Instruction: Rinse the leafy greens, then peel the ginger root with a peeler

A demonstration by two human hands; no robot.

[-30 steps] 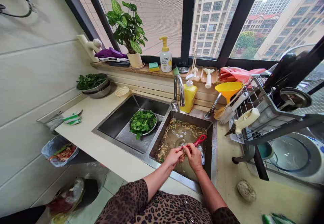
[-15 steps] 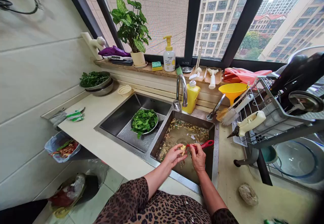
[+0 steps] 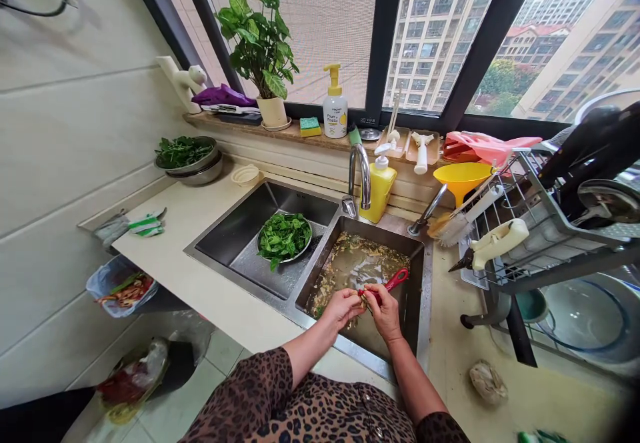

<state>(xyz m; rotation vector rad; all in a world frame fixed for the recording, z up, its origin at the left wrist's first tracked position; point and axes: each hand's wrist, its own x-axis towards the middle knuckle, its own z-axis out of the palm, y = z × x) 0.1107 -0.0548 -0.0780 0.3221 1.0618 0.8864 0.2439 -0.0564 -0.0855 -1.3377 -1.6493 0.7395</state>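
Over the right basin (image 3: 418, 309), my left hand (image 3: 342, 308) pinches a small yellowish piece that looks like ginger (image 3: 364, 302), mostly hidden by the fingers. My right hand (image 3: 385, 315) is closed round a red-handled peeler (image 3: 398, 278), whose handle end sticks out beyond the knuckles to the upper right. The peeler's head meets the piece between my two hands; its blade cannot be made out. Murky water fills the basin below, with many brownish peel scraps (image 3: 367, 248) floating in it.
A bowl of green leaves (image 3: 284, 237) sits in the left basin (image 3: 225, 236). The faucet (image 3: 360, 173) and a yellow soap bottle (image 3: 379, 193) stand behind the sink. To the right is a dish rack (image 3: 520, 189); a knotted plastic bag (image 3: 487, 381) lies on the counter.
My right hand has shifted slightly left with the peeler, closer to my left hand. The yellowish piece, plainly visible before, is now mostly covered by fingers.
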